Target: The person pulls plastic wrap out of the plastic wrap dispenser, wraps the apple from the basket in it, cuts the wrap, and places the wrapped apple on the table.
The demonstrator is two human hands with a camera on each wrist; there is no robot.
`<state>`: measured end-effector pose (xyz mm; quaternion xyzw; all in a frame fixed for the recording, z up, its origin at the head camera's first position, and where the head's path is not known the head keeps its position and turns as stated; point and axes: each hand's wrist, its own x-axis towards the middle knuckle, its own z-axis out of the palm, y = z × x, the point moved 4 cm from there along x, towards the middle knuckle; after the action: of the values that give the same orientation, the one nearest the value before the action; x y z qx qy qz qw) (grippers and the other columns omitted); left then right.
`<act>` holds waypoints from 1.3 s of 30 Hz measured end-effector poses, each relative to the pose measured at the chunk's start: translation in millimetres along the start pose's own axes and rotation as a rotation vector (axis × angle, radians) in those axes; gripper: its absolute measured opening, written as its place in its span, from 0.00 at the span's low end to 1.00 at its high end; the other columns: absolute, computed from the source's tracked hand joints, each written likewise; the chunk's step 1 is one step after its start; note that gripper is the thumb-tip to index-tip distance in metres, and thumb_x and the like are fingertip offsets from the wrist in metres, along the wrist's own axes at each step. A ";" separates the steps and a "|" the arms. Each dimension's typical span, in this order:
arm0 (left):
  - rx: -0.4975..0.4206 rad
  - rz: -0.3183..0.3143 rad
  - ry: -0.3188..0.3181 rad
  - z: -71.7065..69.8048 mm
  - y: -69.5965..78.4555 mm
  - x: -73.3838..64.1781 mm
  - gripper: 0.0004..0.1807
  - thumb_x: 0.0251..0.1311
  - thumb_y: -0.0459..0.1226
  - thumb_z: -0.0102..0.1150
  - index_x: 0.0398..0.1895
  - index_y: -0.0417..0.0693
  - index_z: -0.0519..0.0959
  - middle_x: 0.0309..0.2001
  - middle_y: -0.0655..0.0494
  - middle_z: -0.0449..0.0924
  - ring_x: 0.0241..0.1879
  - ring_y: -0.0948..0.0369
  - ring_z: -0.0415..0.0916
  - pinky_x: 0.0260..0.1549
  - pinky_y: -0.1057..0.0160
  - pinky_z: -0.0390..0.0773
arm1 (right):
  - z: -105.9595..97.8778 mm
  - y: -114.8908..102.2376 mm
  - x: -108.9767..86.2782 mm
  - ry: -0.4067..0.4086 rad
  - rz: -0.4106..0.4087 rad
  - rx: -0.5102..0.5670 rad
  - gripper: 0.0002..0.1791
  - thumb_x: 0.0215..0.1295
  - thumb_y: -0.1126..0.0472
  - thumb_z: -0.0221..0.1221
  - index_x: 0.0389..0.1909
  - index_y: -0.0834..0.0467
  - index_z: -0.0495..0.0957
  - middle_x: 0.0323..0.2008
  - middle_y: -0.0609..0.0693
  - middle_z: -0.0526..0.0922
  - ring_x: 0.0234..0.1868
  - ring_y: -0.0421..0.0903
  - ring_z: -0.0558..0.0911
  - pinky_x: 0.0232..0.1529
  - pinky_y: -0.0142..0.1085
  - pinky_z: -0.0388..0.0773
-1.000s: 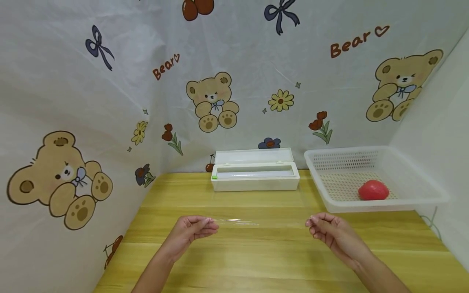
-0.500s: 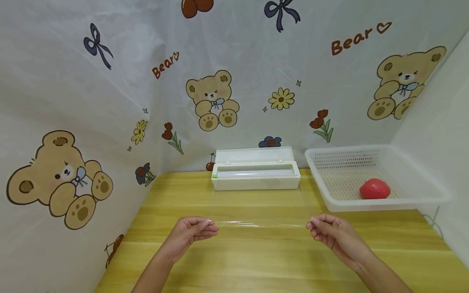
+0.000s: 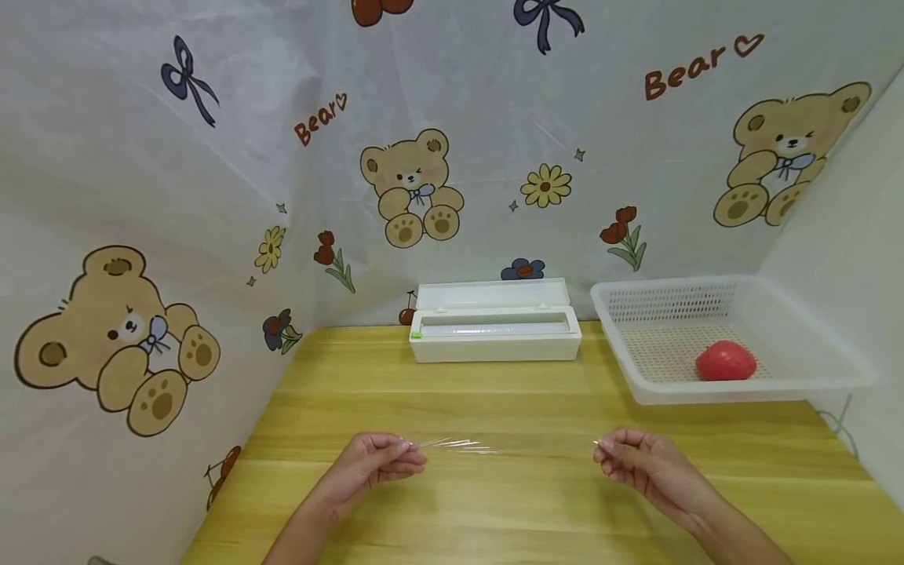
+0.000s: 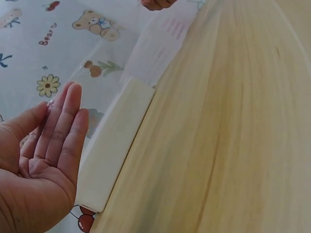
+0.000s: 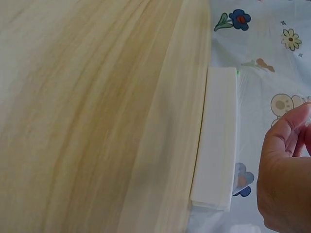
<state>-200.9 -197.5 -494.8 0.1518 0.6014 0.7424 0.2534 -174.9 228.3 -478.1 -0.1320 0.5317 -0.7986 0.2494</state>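
A sheet of clear plastic wrap (image 3: 462, 446) stretches between both hands above the table, its front edge marked by shiny creases in the head view. My left hand (image 3: 384, 459) pinches its left corner between thumb and fingertips; in the left wrist view the other fingers of that left hand (image 4: 53, 150) are extended. At the opposite corner, my right hand (image 3: 639, 459) pinches the film with thumb and forefinger. Behind the hands stands a white wrap dispenser box (image 3: 497, 350), its lid (image 3: 493, 294) raised and a roll (image 3: 494, 329) of film inside.
At the back right sits a white plastic basket (image 3: 749, 395) with perforated sides, holding a red, rounded object (image 3: 726, 361). The wooden table (image 3: 494, 518) runs back to a bear-print cloth (image 3: 480, 102). A thin cord (image 3: 840, 424) shows beside the basket.
Both hands have come slightly nearer the person, drawing the film's edge with them. Their pinching grips look the same. The head view has shifted a little.
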 end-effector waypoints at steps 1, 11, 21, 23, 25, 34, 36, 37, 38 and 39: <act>0.002 -0.014 0.003 -0.6 -2.7 -0.2 0.19 0.78 0.33 0.48 0.56 0.20 0.75 0.46 0.48 0.88 0.49 0.54 0.86 0.53 0.55 0.81 | -1.2 2.2 0.4 0.008 0.017 -0.010 0.15 0.80 0.68 0.46 0.45 0.58 0.83 0.42 0.48 0.87 0.41 0.38 0.84 0.46 0.29 0.83; 0.009 -0.087 0.045 -5.5 -21.5 -1.6 0.23 0.75 0.35 0.54 0.57 0.17 0.73 0.46 0.45 0.88 0.47 0.54 0.86 0.51 0.56 0.82 | -7.9 18.7 4.3 0.039 0.131 -0.065 0.11 0.79 0.66 0.50 0.44 0.60 0.82 0.40 0.48 0.87 0.38 0.38 0.84 0.43 0.30 0.84; 0.015 -0.135 0.086 -10.2 -34.0 -2.4 0.21 0.74 0.36 0.56 0.56 0.22 0.77 0.46 0.43 0.87 0.46 0.54 0.87 0.51 0.55 0.82 | -8.8 27.9 5.7 0.017 0.173 -0.075 0.11 0.79 0.66 0.50 0.43 0.61 0.82 0.40 0.49 0.87 0.38 0.38 0.84 0.43 0.30 0.84; 0.017 -0.142 0.091 -11.1 -35.9 -1.9 0.20 0.74 0.35 0.56 0.55 0.22 0.77 0.46 0.42 0.87 0.46 0.54 0.87 0.51 0.54 0.83 | -8.9 29.0 5.8 0.010 0.180 -0.063 0.11 0.79 0.66 0.50 0.44 0.62 0.82 0.40 0.50 0.87 0.38 0.38 0.85 0.43 0.30 0.84; 0.023 -0.146 0.095 -12.3 -37.6 -0.7 0.20 0.73 0.35 0.57 0.55 0.22 0.77 0.45 0.41 0.87 0.46 0.53 0.87 0.50 0.54 0.83 | -8.9 29.2 6.1 0.006 0.180 -0.062 0.11 0.78 0.67 0.50 0.44 0.63 0.82 0.40 0.50 0.87 0.38 0.38 0.85 0.43 0.30 0.84; 0.103 -0.171 0.122 -15.0 -42.9 5.5 0.18 0.71 0.37 0.60 0.51 0.27 0.82 0.42 0.41 0.88 0.41 0.54 0.88 0.46 0.55 0.85 | -13.0 30.8 6.9 0.072 0.194 -0.168 0.09 0.76 0.65 0.55 0.44 0.66 0.81 0.38 0.51 0.86 0.34 0.40 0.84 0.37 0.33 0.85; 0.118 -0.178 0.138 -14.7 -43.6 6.0 0.18 0.70 0.38 0.61 0.50 0.28 0.83 0.41 0.41 0.88 0.40 0.53 0.88 0.45 0.55 0.85 | -14.2 31.8 7.0 0.101 0.205 -0.227 0.10 0.75 0.63 0.56 0.43 0.67 0.80 0.37 0.52 0.86 0.32 0.41 0.84 0.34 0.34 0.85; 0.123 -0.184 0.146 -14.5 -44.0 6.1 0.18 0.70 0.39 0.62 0.49 0.29 0.84 0.41 0.40 0.88 0.40 0.52 0.88 0.44 0.55 0.85 | -14.7 32.3 7.4 0.112 0.214 -0.254 0.11 0.75 0.62 0.56 0.44 0.68 0.80 0.37 0.52 0.86 0.31 0.41 0.83 0.33 0.34 0.85; 0.131 -0.188 0.152 -14.0 -43.8 6.2 0.17 0.70 0.39 0.62 0.48 0.29 0.84 0.40 0.40 0.88 0.40 0.52 0.88 0.44 0.55 0.86 | -15.1 32.8 7.8 0.122 0.219 -0.280 0.12 0.75 0.62 0.57 0.43 0.69 0.80 0.36 0.52 0.86 0.31 0.41 0.83 0.32 0.34 0.85; 0.143 -0.190 0.155 -13.7 -43.8 6.3 0.17 0.69 0.39 0.62 0.47 0.29 0.84 0.40 0.40 0.88 0.39 0.51 0.88 0.43 0.55 0.86 | -15.4 33.1 8.4 0.129 0.222 -0.305 0.12 0.75 0.61 0.57 0.43 0.69 0.79 0.36 0.53 0.85 0.30 0.41 0.82 0.30 0.34 0.85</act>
<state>-204.9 -198.7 -540.9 0.0544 0.6822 0.6797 0.2638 -180.7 225.6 -515.0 -0.0574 0.6725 -0.6834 0.2783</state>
